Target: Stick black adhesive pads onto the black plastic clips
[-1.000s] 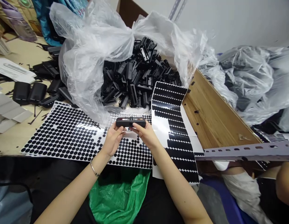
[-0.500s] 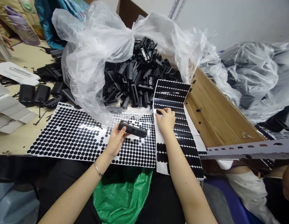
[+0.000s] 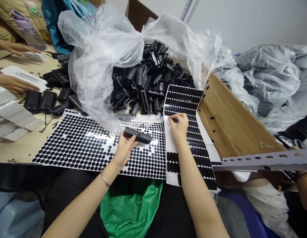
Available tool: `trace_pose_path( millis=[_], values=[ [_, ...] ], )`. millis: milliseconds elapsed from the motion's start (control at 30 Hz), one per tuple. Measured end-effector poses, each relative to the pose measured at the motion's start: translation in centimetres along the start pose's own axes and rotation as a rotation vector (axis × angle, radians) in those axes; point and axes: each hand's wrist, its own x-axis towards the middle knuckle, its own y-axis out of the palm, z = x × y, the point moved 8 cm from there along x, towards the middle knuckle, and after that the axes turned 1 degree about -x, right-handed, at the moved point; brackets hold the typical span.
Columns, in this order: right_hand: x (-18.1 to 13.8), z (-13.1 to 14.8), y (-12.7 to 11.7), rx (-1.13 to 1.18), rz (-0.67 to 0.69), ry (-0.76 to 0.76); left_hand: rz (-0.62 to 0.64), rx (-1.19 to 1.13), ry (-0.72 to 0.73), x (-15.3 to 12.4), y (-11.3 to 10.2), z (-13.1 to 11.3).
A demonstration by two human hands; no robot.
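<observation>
Pale worktop, left of frame; plain greyish wall, upper right. Left hand, centre, is closed on the left end of an oblong black plastic case. Right hand, right of centre: fingertips nearly together at a glossy white sheet of scalloped black stickers; cannot tell if any sticker is gripped. Crumpled translucent plastic, upper centre. Shiny blue bag, upper left: red lettering illegible.

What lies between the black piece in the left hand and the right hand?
Between the black piece and the right hand, the head view shows the right end of the dotted sheet, then bare white backing of the strip sheet.
</observation>
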Motion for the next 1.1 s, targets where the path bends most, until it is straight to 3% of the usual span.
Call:
trace_pose_path(
  millis=[100,133,233,300,400,467,567,667,900,1100],
  values=[
    [-1.5,1.5,-1.9,0.353,-0.037,0.054,0.004,-0.012,0.022,0.0,0.1,-0.2],
    [-2.2,2.0,-1.8,0.531,0.025,0.103,0.005,-0.031,0.029,-0.1,0.1,-0.3],
    [-5.5,4.2,1.0,0.894,0.379,0.298,-0.026,-0.108,0.018,-0.1,0.1,-0.3],
    [-7.6,5.4,2.7,0.993,0.510,0.408,-0.077,-0.165,0.001,-0.1,-0.3,-0.2],
    [-9.5,6.7,4.9,1.123,0.589,0.532,-0.099,-0.216,-0.012,-0.2,-0.5,-0.1],
    [-9.7,7.1,5.8,1.200,0.595,0.566,-0.024,-0.218,-0.029,-0.3,0.0,-0.1],
    [-9.2,7.6,6.1,1.266,0.582,0.540,0.089,-0.249,-0.033,-0.6,0.9,-0.4],
    [-8.5,8.0,5.5,1.280,0.574,0.466,0.118,-0.261,-0.034,-0.8,1.1,-0.6],
    [-7.6,7.7,3.9,1.167,0.481,0.369,0.243,-0.075,-0.074,-0.9,2.2,-0.1],
    [-7.7,7.6,3.9,1.160,0.617,0.374,0.208,-0.101,-0.107,-0.8,1.9,0.0]
  ],
)
